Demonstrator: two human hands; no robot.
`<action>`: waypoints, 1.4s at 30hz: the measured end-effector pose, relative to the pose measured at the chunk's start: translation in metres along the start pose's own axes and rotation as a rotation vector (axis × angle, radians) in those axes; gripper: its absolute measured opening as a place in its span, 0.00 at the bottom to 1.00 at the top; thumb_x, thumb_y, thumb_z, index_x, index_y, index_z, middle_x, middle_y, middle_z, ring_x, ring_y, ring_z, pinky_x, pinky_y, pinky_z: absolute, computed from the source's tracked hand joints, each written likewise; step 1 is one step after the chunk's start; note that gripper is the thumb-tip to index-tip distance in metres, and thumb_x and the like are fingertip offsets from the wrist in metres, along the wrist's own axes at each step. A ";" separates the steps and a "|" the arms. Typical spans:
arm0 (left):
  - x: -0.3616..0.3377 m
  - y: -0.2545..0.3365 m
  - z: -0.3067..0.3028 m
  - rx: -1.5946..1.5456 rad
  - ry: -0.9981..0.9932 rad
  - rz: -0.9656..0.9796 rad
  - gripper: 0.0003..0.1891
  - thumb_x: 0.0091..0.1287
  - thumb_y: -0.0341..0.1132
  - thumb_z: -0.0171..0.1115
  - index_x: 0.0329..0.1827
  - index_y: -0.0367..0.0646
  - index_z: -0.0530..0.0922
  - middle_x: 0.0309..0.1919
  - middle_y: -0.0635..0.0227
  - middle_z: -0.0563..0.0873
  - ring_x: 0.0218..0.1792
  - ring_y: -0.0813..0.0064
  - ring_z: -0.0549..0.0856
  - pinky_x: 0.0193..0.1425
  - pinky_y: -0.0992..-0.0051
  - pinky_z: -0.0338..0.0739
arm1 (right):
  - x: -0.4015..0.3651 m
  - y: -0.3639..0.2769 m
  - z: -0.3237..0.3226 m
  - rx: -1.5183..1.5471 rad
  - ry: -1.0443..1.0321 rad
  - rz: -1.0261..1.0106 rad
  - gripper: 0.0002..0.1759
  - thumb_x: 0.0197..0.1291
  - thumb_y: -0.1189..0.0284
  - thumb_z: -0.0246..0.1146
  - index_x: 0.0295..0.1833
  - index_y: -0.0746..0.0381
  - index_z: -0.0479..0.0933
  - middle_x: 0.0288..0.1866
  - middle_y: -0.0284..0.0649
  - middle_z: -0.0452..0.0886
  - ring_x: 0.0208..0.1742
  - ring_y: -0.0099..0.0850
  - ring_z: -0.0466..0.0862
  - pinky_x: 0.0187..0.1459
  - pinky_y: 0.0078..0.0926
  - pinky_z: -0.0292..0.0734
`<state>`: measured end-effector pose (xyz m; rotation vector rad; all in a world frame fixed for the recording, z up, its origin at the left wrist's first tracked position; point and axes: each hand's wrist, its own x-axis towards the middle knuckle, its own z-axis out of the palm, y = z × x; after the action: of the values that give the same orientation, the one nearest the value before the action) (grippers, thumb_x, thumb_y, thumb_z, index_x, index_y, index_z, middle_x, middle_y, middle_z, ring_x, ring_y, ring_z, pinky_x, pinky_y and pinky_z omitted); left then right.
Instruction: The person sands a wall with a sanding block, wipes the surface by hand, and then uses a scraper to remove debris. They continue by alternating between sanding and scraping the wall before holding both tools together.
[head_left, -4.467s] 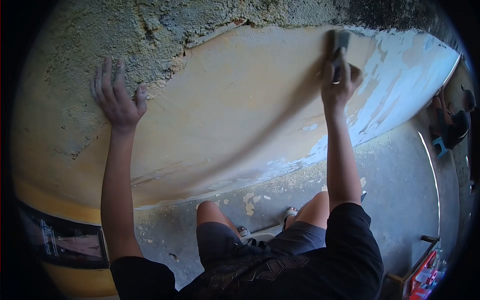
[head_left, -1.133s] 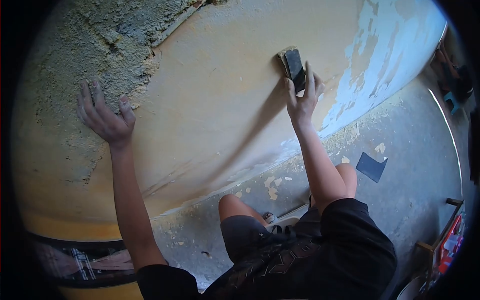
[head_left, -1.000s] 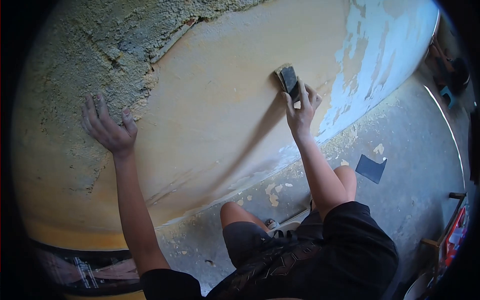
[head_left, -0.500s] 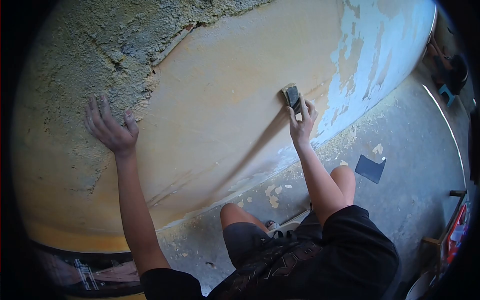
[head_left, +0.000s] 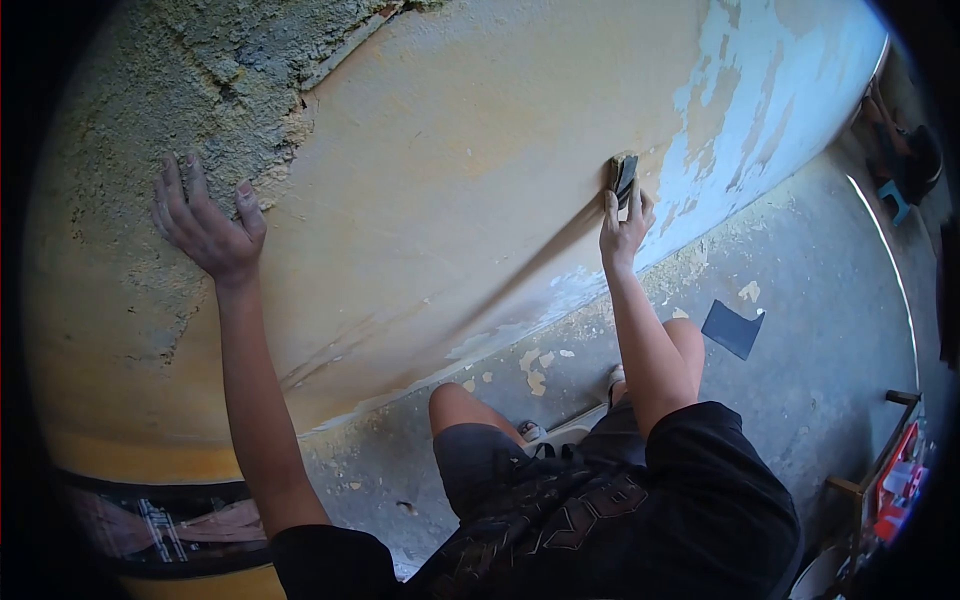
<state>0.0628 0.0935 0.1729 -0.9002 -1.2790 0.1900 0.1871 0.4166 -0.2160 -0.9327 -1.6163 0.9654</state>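
My right hand (head_left: 624,235) grips a sanding block (head_left: 624,178) wrapped in dark sandpaper. The block is against the smooth yellowish wall (head_left: 450,170), near where white paint (head_left: 745,130) is peeling off. At the left, my left hand (head_left: 212,228) lies on the wall with its fingers spread, at the border of the rough, bare plaster patch (head_left: 170,90). Nothing is held in it. A dark torn sheet (head_left: 733,329), resembling sandpaper, lies on the floor beside my right knee.
Paint flakes (head_left: 538,376) litter the concrete floor (head_left: 800,270) along the wall's foot. Another person (head_left: 910,155) is at the far right beside a blue stool (head_left: 893,202). A wooden frame (head_left: 860,490) with red items stands at lower right. A dark printed panel (head_left: 165,525) is at lower left.
My right hand and the sanding block have moved right along the wall, and the block has turned more upright. My left hand stays spread on the wall; the view has shifted slightly.
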 end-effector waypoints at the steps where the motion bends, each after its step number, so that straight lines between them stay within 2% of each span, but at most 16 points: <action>1: 0.000 0.000 0.000 0.000 0.000 0.006 0.27 0.74 0.52 0.51 0.66 0.39 0.73 0.65 0.53 0.74 0.65 0.49 0.73 0.69 0.50 0.63 | -0.008 0.021 0.004 -0.040 -0.013 0.031 0.32 0.65 0.59 0.65 0.72 0.56 0.69 0.62 0.49 0.71 0.61 0.47 0.67 0.65 0.42 0.62; 3: 0.000 0.000 0.000 -0.005 0.002 -0.001 0.27 0.74 0.52 0.51 0.65 0.40 0.73 0.65 0.53 0.74 0.65 0.49 0.73 0.69 0.50 0.63 | -0.009 0.029 0.003 -0.046 -0.030 0.017 0.31 0.67 0.59 0.62 0.72 0.57 0.68 0.60 0.50 0.72 0.63 0.48 0.68 0.66 0.43 0.59; 8: -0.003 -0.002 0.000 0.000 -0.009 0.021 0.26 0.73 0.51 0.52 0.64 0.40 0.74 0.65 0.53 0.75 0.64 0.50 0.74 0.68 0.52 0.64 | 0.036 -0.071 -0.013 0.076 0.043 -0.198 0.32 0.65 0.61 0.65 0.72 0.57 0.68 0.58 0.48 0.71 0.58 0.46 0.67 0.61 0.41 0.63; 11: -0.004 -0.002 0.001 0.002 -0.009 0.008 0.26 0.73 0.51 0.51 0.65 0.40 0.74 0.66 0.53 0.75 0.64 0.50 0.74 0.68 0.51 0.64 | 0.042 -0.078 -0.012 0.093 0.079 -0.219 0.32 0.64 0.62 0.66 0.72 0.57 0.68 0.58 0.48 0.71 0.57 0.45 0.67 0.61 0.41 0.63; 15: -0.001 -0.003 -0.003 0.025 0.006 -0.009 0.27 0.74 0.52 0.50 0.66 0.41 0.72 0.66 0.53 0.74 0.65 0.50 0.74 0.68 0.50 0.64 | 0.003 0.008 0.007 -0.008 0.037 -0.086 0.32 0.64 0.63 0.66 0.72 0.58 0.68 0.58 0.48 0.71 0.59 0.45 0.67 0.62 0.41 0.62; 17: -0.002 -0.004 -0.003 0.020 -0.039 0.010 0.27 0.74 0.52 0.48 0.67 0.41 0.71 0.66 0.53 0.74 0.65 0.49 0.73 0.68 0.50 0.64 | 0.019 0.001 0.008 0.027 0.079 -0.164 0.32 0.63 0.65 0.67 0.71 0.58 0.69 0.57 0.48 0.71 0.58 0.45 0.68 0.61 0.41 0.63; 22: -0.002 -0.002 -0.004 0.006 -0.041 0.011 0.28 0.75 0.53 0.47 0.67 0.42 0.71 0.67 0.53 0.73 0.66 0.49 0.72 0.69 0.49 0.63 | 0.094 -0.110 -0.025 0.142 0.156 -0.419 0.30 0.61 0.65 0.69 0.69 0.56 0.72 0.55 0.49 0.72 0.56 0.44 0.69 0.57 0.39 0.66; 25: -0.002 -0.002 -0.002 0.017 -0.037 -0.001 0.28 0.75 0.53 0.46 0.68 0.42 0.70 0.68 0.53 0.72 0.67 0.49 0.71 0.69 0.49 0.63 | 0.085 -0.101 -0.021 0.178 0.121 -0.333 0.30 0.61 0.65 0.69 0.68 0.58 0.72 0.54 0.50 0.72 0.56 0.44 0.69 0.58 0.39 0.66; 28: -0.003 -0.004 -0.005 0.063 -0.060 -0.036 0.28 0.75 0.53 0.45 0.69 0.42 0.69 0.68 0.53 0.71 0.67 0.50 0.71 0.70 0.48 0.62 | 0.029 -0.033 -0.008 0.144 0.039 -0.163 0.30 0.61 0.65 0.70 0.68 0.60 0.72 0.54 0.50 0.72 0.57 0.44 0.69 0.59 0.39 0.66; 31: -0.004 -0.003 -0.003 0.045 -0.063 -0.017 0.28 0.74 0.53 0.46 0.68 0.42 0.69 0.68 0.53 0.72 0.67 0.50 0.71 0.70 0.49 0.62 | 0.037 -0.049 -0.013 0.106 0.069 -0.186 0.29 0.63 0.64 0.68 0.68 0.62 0.73 0.53 0.49 0.72 0.56 0.44 0.72 0.60 0.38 0.67; 32: -0.004 -0.004 -0.002 0.038 -0.080 -0.012 0.28 0.74 0.53 0.46 0.68 0.42 0.69 0.68 0.53 0.72 0.67 0.50 0.71 0.70 0.49 0.62 | 0.052 -0.061 -0.012 0.137 0.100 -0.189 0.30 0.61 0.63 0.70 0.67 0.61 0.73 0.53 0.48 0.72 0.56 0.43 0.69 0.60 0.38 0.65; 35: -0.006 -0.001 -0.003 0.032 -0.078 -0.010 0.28 0.74 0.53 0.46 0.68 0.42 0.70 0.67 0.53 0.72 0.67 0.50 0.71 0.70 0.49 0.62 | 0.094 -0.135 -0.033 0.236 0.105 -0.281 0.29 0.62 0.63 0.68 0.67 0.59 0.73 0.51 0.46 0.73 0.54 0.42 0.69 0.58 0.39 0.64; 38: -0.003 -0.004 -0.005 0.058 -0.051 -0.032 0.28 0.75 0.54 0.46 0.68 0.42 0.70 0.67 0.54 0.73 0.67 0.51 0.72 0.71 0.50 0.62 | 0.083 -0.136 -0.029 0.238 0.116 -0.271 0.28 0.62 0.64 0.68 0.66 0.60 0.74 0.50 0.46 0.73 0.53 0.42 0.69 0.58 0.39 0.63; 39: -0.004 -0.005 -0.004 0.054 -0.060 -0.021 0.28 0.74 0.53 0.46 0.68 0.43 0.70 0.67 0.54 0.73 0.66 0.51 0.72 0.71 0.50 0.62 | 0.067 -0.121 -0.024 0.186 0.118 -0.242 0.28 0.62 0.65 0.69 0.65 0.63 0.74 0.50 0.48 0.72 0.52 0.43 0.72 0.56 0.36 0.68; 41: -0.004 -0.005 -0.004 0.040 -0.061 -0.032 0.28 0.74 0.53 0.48 0.68 0.44 0.70 0.67 0.55 0.73 0.67 0.52 0.72 0.71 0.52 0.62 | 0.039 -0.059 0.001 0.216 0.112 -0.210 0.30 0.60 0.64 0.70 0.66 0.62 0.74 0.50 0.46 0.72 0.52 0.39 0.73 0.56 0.35 0.68; 42: -0.004 0.000 -0.003 0.036 -0.059 -0.090 0.28 0.74 0.53 0.48 0.68 0.44 0.70 0.67 0.55 0.73 0.67 0.52 0.72 0.71 0.52 0.62 | 0.033 -0.050 -0.001 0.144 0.080 -0.162 0.31 0.59 0.64 0.71 0.67 0.63 0.74 0.50 0.44 0.71 0.52 0.37 0.73 0.56 0.33 0.68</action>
<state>0.0641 0.0893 0.1697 -0.8094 -1.3638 0.1695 0.1749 0.4271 -0.1582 -0.7217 -1.5090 0.9071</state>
